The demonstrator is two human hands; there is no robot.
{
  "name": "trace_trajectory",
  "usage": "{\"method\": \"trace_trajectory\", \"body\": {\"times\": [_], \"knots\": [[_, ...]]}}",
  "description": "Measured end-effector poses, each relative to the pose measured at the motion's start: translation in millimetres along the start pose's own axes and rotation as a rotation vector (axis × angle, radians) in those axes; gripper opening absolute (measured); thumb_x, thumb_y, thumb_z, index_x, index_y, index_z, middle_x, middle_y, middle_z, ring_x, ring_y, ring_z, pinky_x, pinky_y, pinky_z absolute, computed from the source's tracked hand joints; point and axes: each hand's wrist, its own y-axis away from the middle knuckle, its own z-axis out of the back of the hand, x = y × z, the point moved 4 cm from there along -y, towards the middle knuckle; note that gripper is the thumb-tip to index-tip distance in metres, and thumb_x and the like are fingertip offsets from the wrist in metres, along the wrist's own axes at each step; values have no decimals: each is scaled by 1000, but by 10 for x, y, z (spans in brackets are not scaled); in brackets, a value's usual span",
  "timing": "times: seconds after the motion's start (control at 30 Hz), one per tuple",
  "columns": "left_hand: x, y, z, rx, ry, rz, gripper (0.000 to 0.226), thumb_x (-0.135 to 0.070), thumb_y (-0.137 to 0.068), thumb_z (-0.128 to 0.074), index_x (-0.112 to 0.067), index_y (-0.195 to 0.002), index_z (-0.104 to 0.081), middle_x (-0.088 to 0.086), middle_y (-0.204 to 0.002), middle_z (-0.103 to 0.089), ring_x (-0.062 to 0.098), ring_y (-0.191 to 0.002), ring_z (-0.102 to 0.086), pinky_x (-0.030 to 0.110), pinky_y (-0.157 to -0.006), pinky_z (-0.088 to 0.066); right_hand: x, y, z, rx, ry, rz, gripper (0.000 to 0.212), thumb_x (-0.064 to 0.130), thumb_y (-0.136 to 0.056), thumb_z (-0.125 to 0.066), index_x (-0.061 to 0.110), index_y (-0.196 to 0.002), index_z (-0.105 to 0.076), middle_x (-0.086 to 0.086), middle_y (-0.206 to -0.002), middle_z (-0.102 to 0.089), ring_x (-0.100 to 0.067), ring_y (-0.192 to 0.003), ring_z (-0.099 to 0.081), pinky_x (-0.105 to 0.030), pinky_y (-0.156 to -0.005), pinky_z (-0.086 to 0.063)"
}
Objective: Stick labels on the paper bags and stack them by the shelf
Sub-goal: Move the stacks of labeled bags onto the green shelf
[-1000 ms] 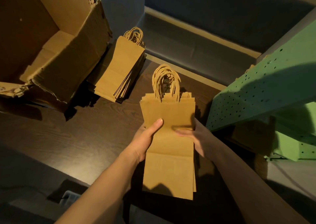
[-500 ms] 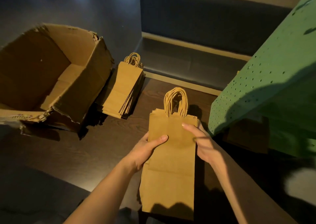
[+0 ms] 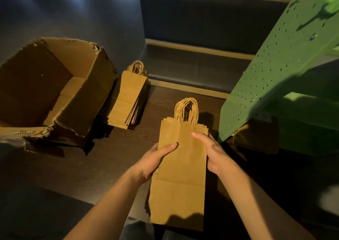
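Note:
A bundle of flat brown paper bags (image 3: 180, 181) with twisted paper handles hangs between both hands at the centre, handles pointing away from me. My left hand (image 3: 153, 162) grips its left edge, thumb lying across the top bag. My right hand (image 3: 212, 151) holds the right edge, thumb on the front. A second stack of brown bags (image 3: 128, 96) lies on the dark floor further back, beside the carton. The green perforated shelf (image 3: 278, 78) stands to the right. No label shows on the top bag.
An open, torn cardboard carton (image 3: 55, 93) sits at the left. A dark wall and a pale skirting board (image 3: 192, 49) close the back. More brown cardboard (image 3: 256, 135) lies in shadow under the shelf. Dark wood floor (image 3: 110, 157) spreads between carton and shelf.
The view has tilted up, so the carton and wall show more. The bundle sits lower and nearer me, and my right thumb has come round onto its front.

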Motion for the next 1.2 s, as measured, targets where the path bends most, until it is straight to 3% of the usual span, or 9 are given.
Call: {"method": "trace_trajectory", "body": {"times": [0.07, 0.3, 0.43, 0.57, 0.7, 0.83, 0.9, 1.0, 1.2], "knots": [[57, 49, 56, -38, -4, -17, 90, -58, -59, -85, -23, -137, -54, 0, -121, -74, 18, -109, -72, 37, -95, -56, -22, -14, 15, -1, -4, -27, 36, 36, -84, -76, 33, -119, -67, -3, -106, -76, -28, -102, -71, -46, -87, -56], [440, 235, 184, -59, -23, 32, 98, -59, -54, -90, -30, -138, -50, -2, -124, -72, 18, -113, -70, 44, -104, -52, -236, -63, 2, 71, 33, -105, 41, 46, -87, -70, 32, -125, -64, -4, -115, -73, -28, -109, -68, -48, -90, -54], [477, 251, 171, -128, 39, 40, 71, -57, -76, -80, -31, -136, -54, -5, -118, -75, 15, -107, -72, 38, -96, -55, -327, -136, -54, 76, 43, -144, 55, 53, -80, -74, 31, -129, -61, -6, -117, -73, -31, -108, -69, -50, -92, -54], [464, 245, 109, -61, 67, 96, 83, -70, -74, -73, -34, -144, -47, -3, -133, -67, 19, -119, -66, 47, -110, -47, -344, -171, -96, -19, 57, -125, 61, 57, -72, -78, 31, -124, -62, -7, -113, -73, -33, -102, -70, -52, -91, -55], [460, 267, 89, -89, 62, 102, 91, -46, -60, -84, -16, -139, -52, 6, -122, -73, 26, -110, -71, 50, -103, -53, -332, -142, -48, -92, 20, -96, 44, 52, -84, -71, 33, -121, -60, -6, -113, -70, -32, -101, -68, -48, -84, -56], [408, 361, 73, -231, -132, 11, 74, -55, -64, -88, -27, -126, -60, -6, -113, -75, 11, -98, -74, 35, -91, -57, -366, -127, -24, -82, -16, -108, 63, 60, -71, -77, 33, -126, -61, -6, -115, -72, -32, -103, -70, -52, -87, -56], [392, 415, 58, -136, -148, -13, 63, -54, -71, -85, -40, -126, -59, -10, -118, -73, 7, -102, -72, 29, -89, -56, -376, -116, 23, -91, -44, -96, 63, 60, -73, -77, 33, -127, -61, -6, -115, -72, -32, -104, -70, -53, -89, -55], [403, 498, 63, 88, -205, 15, 78, -54, -67, -83, -52, -135, -47, -18, -126, -67, 5, -116, -66, 25, -94, -53, -360, -87, 101, -97, -64, -97, 57, 60, -77, -74, 34, -126, -61, -6, -116, -71, -32, -105, -69, -54, -90, -54], [551, 543, 8, 214, -171, 51, 97, -36, -67, -87, -46, -146, -31, -10, -139, -60, 13, -127, -60, 35, -106, -50, -346, -11, 160, -74, -29, -115, 63, 62, -74, -75, 34, -128, -59, -6, -119, -70, -32, -107, -67, -54, -94, -52]]}}
